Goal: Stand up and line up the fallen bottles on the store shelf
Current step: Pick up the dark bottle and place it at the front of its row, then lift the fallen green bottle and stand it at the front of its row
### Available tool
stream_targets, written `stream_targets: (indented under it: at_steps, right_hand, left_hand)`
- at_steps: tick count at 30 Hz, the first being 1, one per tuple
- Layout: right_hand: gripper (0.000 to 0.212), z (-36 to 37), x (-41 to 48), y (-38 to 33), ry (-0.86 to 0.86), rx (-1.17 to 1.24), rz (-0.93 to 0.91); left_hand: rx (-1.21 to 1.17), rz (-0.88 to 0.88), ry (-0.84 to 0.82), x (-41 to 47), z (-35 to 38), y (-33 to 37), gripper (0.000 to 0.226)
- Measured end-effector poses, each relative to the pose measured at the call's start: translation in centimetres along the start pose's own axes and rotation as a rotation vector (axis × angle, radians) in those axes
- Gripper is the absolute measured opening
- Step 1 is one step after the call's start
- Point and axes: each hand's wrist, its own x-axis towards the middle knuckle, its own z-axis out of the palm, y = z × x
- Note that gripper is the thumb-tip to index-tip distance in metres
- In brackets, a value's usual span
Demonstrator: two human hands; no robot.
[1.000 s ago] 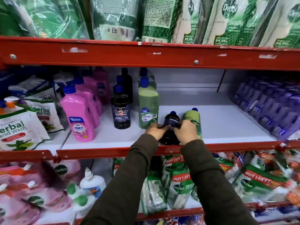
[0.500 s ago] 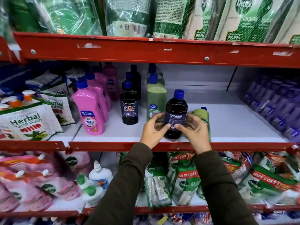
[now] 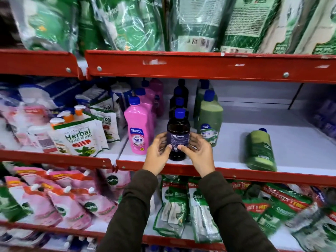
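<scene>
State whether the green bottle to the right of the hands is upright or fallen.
Fallen. The green bottle lies on its side on the white shelf, blue cap pointing toward the back.

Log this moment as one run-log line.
dark bottle: upright, shelf front | left hand, right hand: around it | green bottle: lying right

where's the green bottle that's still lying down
In the head view, the fallen green bottle lies on its side at the right of the middle shelf, apart from the upright green bottle and right hand.
</scene>
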Motion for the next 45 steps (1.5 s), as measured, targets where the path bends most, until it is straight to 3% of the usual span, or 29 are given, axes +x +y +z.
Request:
stream_targets:
  at_steps: [3,7,12,14,16,26,29,33,36,39,42,45]
  right_hand:
    - [0.054,0.0,-0.1,0.2,0.026,0.05,0.018]
    - [0.032,-0.1,-0.4,1.0,0.081,-0.072,-0.034]
    - [0.066,0.1,-0.1,0.5,-0.196,-0.129,-0.016]
    - [0.066,0.2,0.0,0.6,-0.203,-0.138,-0.013]
    - [0.055,0.1,0.3,0.9,-0.205,-0.107,0.023]
    - [0.05,-0.4,0.5,0.9,-0.229,-0.105,0.061]
    - [0.05,-1.1,-0.7,0.4,-0.088,-0.048,0.016]
    - [0.04,-5.0,-1.7,-1.0,0.172,-0.057,-0.092]
    - [0.034,-10.2,-1.2,-0.6,0.348,-0.258,-0.112]
    - [0.04,-15.4,-0.3,-0.1,0.51,-0.615,0.127]
    - [0.048,-20.1,0.3,0.5,0.434,-0.748,0.414]
    - [0.045,-22.4,1.1,1.3,0.255,-0.685,0.527]
  left_hand:
    - [0.007,0.036,0.03,0.2,-0.1,-0.3,0.033]
    - [0.062,0.068,0.069,0.2,-0.5,-0.4,0.029]
    - [0.093,0.016,-0.128,0.3,-1.2,-0.5,0.059]
    - [0.069,-0.027,-0.218,0.6,-1.3,-0.4,0.071]
    - [0.05,-0.03,-0.24,0.7,-1.2,-0.5,0.066]
    - [0.122,0.01,-0.015,0.1,-0.2,0.3,0.053]
    - [0.162,0.121,0.179,-1.3,0.7,0.5,0.054]
    - [0.187,0.297,0.358,-3.5,3.6,2.0,0.037]
    - [0.183,0.352,0.26,-3.6,7.5,3.5,0.032]
    - [0.185,0.327,0.065,-2.4,11.9,4.6,0.035]
    - [0.234,0.147,-0.206,-0.7,17.3,4.8,0.042]
    - [0.4,-0.113,-0.403,0.8,22.0,4.8,0.053]
